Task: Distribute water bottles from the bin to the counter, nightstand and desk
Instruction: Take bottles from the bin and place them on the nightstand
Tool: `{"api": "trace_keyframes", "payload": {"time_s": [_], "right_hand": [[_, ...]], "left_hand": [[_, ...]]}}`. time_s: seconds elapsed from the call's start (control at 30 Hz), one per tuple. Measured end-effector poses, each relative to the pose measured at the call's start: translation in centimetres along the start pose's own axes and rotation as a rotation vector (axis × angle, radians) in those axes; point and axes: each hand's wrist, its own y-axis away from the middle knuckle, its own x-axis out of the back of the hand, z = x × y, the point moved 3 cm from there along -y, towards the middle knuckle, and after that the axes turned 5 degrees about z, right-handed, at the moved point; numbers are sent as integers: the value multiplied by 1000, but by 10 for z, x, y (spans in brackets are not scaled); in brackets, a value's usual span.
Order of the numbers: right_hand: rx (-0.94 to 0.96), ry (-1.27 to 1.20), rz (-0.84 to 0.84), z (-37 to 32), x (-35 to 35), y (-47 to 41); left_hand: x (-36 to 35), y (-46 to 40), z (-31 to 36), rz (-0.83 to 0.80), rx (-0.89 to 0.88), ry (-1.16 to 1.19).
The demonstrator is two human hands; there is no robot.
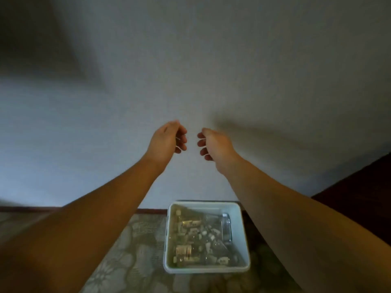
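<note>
Bin (241,233): white, on the patterned floor below your arms, water bottles (190,244) heaped lying down inside. Left hand (168,140), right hand (213,144): raised before the wall, fingers loosely curled, holding nothing. Risk: clear bottles overlap in dim light, so your blind reach may dislodge or drop one.

My forearms ran off the bottom edge. Bottles (187,250) in the bin (206,269) were a blurry heap, labels unreadable, count unclear. Dark furniture (359,193) at right was cut by the edge, couldn't identify it. My right arm covered the bin's far right corner.
</note>
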Motion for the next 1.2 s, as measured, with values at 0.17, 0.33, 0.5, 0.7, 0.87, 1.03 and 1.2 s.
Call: {"api": "trace_keyframes", "payload": {"time_s": [0.17, 0.33, 0.5, 0.7, 0.87, 1.03, 1.2], "right_hand": [[-1, -8, 39, 95, -23, -49], [-14, -46, 49, 237, -51, -112], [0, -24, -23, 396, -84, -172], [-115, 97, -79, 577, -98, -237], [-181, 515, -327, 687, -77, -257], [-288, 951, -660, 718, -46, -263], [-425, 1278, -974, 742, -19, -242]], "left_hand": [[-20, -6, -115, -81, 93, 9], [-45, -14, -282, -135, 156, -13], [-77, -28, -453, -131, 190, -44], [-110, -46, -633, -187, 269, -224], [-123, -52, -732, -506, 227, -727], [-134, -49, -768, -832, 204, -1122], [-122, -38, -800, -888, 215, -1425]]}}
